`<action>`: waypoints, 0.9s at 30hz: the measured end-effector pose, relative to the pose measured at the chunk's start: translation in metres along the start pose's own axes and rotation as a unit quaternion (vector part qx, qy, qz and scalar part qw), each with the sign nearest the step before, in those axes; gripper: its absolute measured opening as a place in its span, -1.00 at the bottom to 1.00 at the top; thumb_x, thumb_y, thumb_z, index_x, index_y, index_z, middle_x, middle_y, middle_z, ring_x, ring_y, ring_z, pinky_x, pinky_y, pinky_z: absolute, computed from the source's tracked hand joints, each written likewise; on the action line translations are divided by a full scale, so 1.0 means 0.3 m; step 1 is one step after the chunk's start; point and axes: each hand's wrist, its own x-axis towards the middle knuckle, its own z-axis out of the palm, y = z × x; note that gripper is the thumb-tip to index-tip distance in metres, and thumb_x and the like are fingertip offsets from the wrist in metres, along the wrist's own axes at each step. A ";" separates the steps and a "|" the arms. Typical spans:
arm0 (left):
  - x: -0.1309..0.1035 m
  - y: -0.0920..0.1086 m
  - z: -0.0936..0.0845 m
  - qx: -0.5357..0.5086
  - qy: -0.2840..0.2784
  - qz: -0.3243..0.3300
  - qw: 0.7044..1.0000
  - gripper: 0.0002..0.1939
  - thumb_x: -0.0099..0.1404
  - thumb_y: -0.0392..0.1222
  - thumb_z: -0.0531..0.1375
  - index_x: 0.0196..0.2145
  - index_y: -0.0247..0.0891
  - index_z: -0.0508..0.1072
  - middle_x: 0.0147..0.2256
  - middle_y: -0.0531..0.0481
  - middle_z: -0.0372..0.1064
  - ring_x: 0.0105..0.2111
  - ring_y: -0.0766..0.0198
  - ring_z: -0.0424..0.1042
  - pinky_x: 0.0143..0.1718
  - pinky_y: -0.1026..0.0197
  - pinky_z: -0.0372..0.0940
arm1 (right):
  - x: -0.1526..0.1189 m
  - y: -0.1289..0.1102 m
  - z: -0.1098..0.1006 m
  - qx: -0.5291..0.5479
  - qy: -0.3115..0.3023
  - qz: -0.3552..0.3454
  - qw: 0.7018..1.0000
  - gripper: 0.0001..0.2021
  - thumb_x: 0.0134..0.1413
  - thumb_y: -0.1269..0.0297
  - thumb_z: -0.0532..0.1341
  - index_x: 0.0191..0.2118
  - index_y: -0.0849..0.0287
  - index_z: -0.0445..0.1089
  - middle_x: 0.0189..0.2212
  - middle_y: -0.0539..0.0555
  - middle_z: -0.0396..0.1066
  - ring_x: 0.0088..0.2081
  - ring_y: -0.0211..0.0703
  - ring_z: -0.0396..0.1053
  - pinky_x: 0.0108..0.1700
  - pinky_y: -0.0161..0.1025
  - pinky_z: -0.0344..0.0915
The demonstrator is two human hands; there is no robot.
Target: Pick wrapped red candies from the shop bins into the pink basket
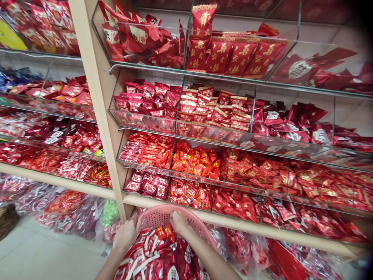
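A pink plastic basket [201, 224] full of red and white wrapped sweets [148, 252] is at the bottom centre, close to the lowest shelf board. My left hand [127, 232] is at the basket's left rim, with its fingers curled round the edge. Inside the far side of the basket is my right hand [178, 222], its fingers bent down beside a few orange-red packets [166, 233]; the fingertips are hard to make out, and whether they hold a packet cannot be seen. Dark red packets [175, 260] lie in the near part of the basket.
Glass-fronted shelves [215, 136] hold rows of red packets in compartments. A wooden upright [96, 97] divides the shelving. Clear bags of sweets [78, 214] stand below the lowest board [233, 221]. Pale floor tiles [37, 249] show at the lower left.
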 end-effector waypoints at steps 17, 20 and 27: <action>0.022 -0.019 0.042 -0.006 0.023 0.005 1.000 -0.59 0.33 -0.09 -0.26 -0.15 -0.29 0.29 -0.30 -0.20 0.46 -0.29 0.08 0.47 -0.31 0.11 0.27 | -0.131 -0.034 -0.806 -0.073 0.359 -0.118 0.923 -0.82 0.11 0.29 0.08 -0.29 0.16 0.41 -0.30 0.09 0.37 -0.24 -0.13 0.22 -0.18 -0.23 0.09; 0.026 -0.019 0.048 -0.006 0.035 -0.002 0.999 -0.57 0.33 -0.05 -0.26 -0.17 -0.29 0.30 -0.31 -0.20 0.47 -0.29 0.06 0.47 -0.32 0.11 0.28 | -0.098 -0.013 -0.810 -0.117 0.343 -0.070 0.930 -0.79 0.11 0.24 0.09 -0.24 0.14 0.43 -0.27 0.11 0.35 -0.22 -0.09 0.18 -0.20 -0.20 0.07; 0.022 -0.016 0.044 -0.002 0.023 -0.009 1.000 -0.55 0.32 -0.06 -0.25 -0.13 -0.30 0.32 -0.29 -0.22 0.46 -0.27 0.06 0.46 -0.29 0.11 0.26 | -0.075 -0.015 -0.779 -0.129 0.334 -0.037 0.933 -0.80 0.12 0.21 0.08 -0.32 0.12 0.44 -0.27 0.12 0.33 -0.20 -0.07 0.16 -0.23 -0.19 0.03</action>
